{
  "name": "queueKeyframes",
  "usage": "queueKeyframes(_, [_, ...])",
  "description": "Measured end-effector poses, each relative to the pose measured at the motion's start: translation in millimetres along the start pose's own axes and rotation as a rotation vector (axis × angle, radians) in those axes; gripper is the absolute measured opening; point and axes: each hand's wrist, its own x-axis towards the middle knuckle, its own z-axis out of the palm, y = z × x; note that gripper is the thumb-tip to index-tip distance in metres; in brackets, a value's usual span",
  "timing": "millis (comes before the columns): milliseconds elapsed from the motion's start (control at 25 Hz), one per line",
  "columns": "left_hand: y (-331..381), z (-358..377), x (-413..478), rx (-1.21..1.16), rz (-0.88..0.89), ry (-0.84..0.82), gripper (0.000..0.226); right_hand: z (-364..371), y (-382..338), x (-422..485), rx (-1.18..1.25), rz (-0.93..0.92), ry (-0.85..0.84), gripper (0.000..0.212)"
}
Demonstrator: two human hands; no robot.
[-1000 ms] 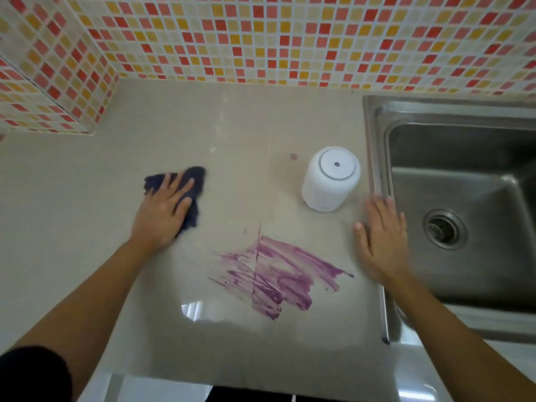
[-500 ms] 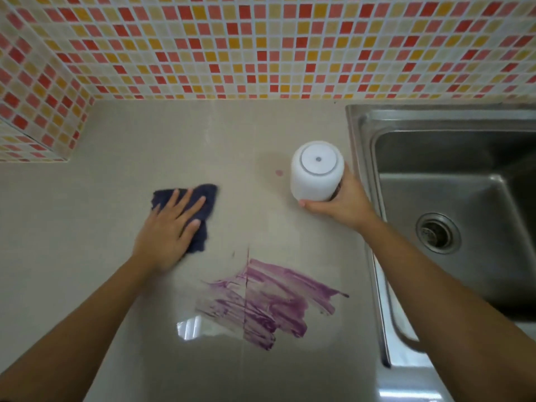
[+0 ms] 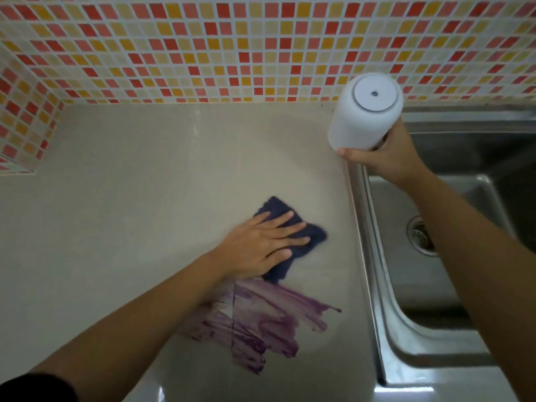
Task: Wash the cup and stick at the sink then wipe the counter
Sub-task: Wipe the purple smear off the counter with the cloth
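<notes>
My right hand (image 3: 385, 158) grips a white cup (image 3: 365, 111) turned bottom-up and holds it in the air over the counter's edge by the sink, near the back wall. My left hand (image 3: 261, 245) lies flat with straight fingers on a dark blue cloth (image 3: 290, 242), pressing it to the beige counter (image 3: 145, 184). Just below the cloth a smeared purple stain (image 3: 261, 323) spreads over the counter. No stick is in view.
A steel sink (image 3: 435, 285) with a round drain (image 3: 420, 236) fills the right side. Red, orange and cream mosaic tiles (image 3: 232, 47) cover the back wall and the left corner. The counter's front edge lies at the bottom.
My right hand took hold of the cup and lifted it off the counter toward the back right. My left hand slid the cloth right, up to the stain's top edge.
</notes>
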Motion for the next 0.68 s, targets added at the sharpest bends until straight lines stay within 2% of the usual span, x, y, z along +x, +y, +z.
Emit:
queueKeyframes(80, [-55, -10, -31, 0.058, -0.101, 0.09, 0.06, -6, 2, -5, -0.003, -0.008, -0.016, 0.097])
queueKeyframes(160, [-99, -29, -16, 0.036, -0.346, 0.146, 0.063, -10, 5, -7, -0.007, -0.014, -0.021, 0.097])
queueKeyframes(240, [-103, -36, 37, 0.061, -0.517, 0.181, 0.052, -8, 1, -7, -0.011, -0.027, -0.021, 0.096])
queueKeyframes(280, [-89, -36, 65, 0.068, -0.522, 0.166, 0.048, -6, -1, -7, -0.012, -0.031, -0.017, 0.095])
queueKeyframes(320, [-72, -31, 86, 0.056, -0.473, 0.146, 0.046, -5, -2, -6, -0.012, -0.031, -0.012, 0.095])
queueKeyframes(400, [-32, -13, 94, 0.072, -0.232, 0.127, 0.046, -2, -7, -4, -0.021, -0.03, -0.015, 0.094])
queueKeyframes(480, [-7, 2, 58, 0.133, 0.018, 0.107, 0.047, 2, -10, -1, -0.019, -0.001, -0.02, 0.088])
queueKeyframes(520, [-6, 5, 31, 0.136, 0.087, 0.098, 0.046, 7, -11, 0, -0.004, 0.02, -0.029, 0.085])
queueKeyframes(600, [-27, 2, -26, 0.135, 0.108, 0.075, 0.045, 25, -13, 5, 0.044, 0.061, -0.033, 0.084])
queueKeyframes(680, [-78, -9, -69, 0.127, -0.046, 0.146, 0.049, 48, -12, 12, 0.079, 0.088, -0.067, 0.081])
